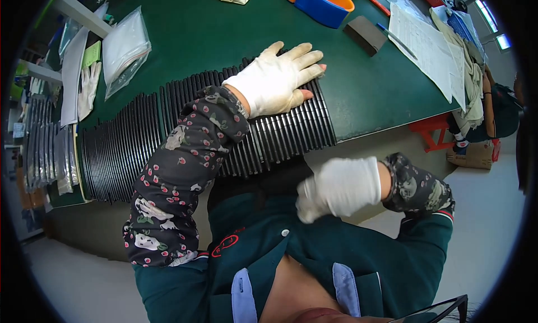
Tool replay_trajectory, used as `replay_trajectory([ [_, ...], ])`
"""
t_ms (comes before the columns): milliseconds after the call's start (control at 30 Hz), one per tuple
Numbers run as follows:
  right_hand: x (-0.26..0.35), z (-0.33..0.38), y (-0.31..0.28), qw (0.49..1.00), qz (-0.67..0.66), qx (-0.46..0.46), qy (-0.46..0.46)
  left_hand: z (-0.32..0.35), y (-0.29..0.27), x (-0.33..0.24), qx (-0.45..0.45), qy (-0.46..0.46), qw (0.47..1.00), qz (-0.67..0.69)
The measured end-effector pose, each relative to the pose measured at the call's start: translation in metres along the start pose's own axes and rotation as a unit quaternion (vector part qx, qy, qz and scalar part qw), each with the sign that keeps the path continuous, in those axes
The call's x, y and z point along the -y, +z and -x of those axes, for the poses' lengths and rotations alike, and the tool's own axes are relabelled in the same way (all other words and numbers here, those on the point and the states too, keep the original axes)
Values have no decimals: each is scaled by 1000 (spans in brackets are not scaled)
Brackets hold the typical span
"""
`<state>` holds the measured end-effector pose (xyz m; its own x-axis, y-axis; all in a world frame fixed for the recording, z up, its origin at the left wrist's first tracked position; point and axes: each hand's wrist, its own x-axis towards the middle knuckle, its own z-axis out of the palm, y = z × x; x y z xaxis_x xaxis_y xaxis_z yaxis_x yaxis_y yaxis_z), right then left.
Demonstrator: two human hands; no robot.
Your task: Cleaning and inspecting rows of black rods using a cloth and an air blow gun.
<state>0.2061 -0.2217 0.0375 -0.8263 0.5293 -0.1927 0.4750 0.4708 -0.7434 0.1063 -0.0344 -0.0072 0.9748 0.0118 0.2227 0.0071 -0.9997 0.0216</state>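
My left hand [277, 81], in a white glove with some bare fingertips, lies spread over the far ends of a row of thin black rods [291, 133]. Its fingers are stretched out and apart, pressing on the right part of the row. The rods lie side by side along the near edge of the green table [370, 107], with a second group of black rods [120, 152] to the left. Off the table, in front of my body, my right hand [341, 188] hangs in a white glove. Its fingers look bent but are smeared by motion; whether they hold anything is hidden.
Across the far side are a blue-and-orange tape ring [324, 8], a dark grey block [365, 35], a pen [397, 41] and paper sheets [428, 54]. To the left lie a clear plastic bag [126, 45], a spare white glove [88, 90] and bagged rods [45, 146]. A red stool [431, 133] stands right.
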Motion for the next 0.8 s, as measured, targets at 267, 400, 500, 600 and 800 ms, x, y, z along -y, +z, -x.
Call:
replay_trajectory([
  [267, -37, -31, -10, 901, 187, -390, 46, -2, 4, 4, -4, 14, 999, -30],
  [400, 4, 3, 11, 997, 63, -45, 16, -5, -3, -1, 4, -6, 1000, -2],
  [500, 5, -9, -25, 938, -58, -340, -16, -2, -1, -1, -5, -1, 1000, -5],
  [600, -30, -42, -27, 878, 175, -442, 55, 0, 12, 11, -13, 33, 996, -87],
  [800, 14, -18, -12, 997, 62, -44, 22, -3, -3, -3, 13, -10, 1000, -3],
])
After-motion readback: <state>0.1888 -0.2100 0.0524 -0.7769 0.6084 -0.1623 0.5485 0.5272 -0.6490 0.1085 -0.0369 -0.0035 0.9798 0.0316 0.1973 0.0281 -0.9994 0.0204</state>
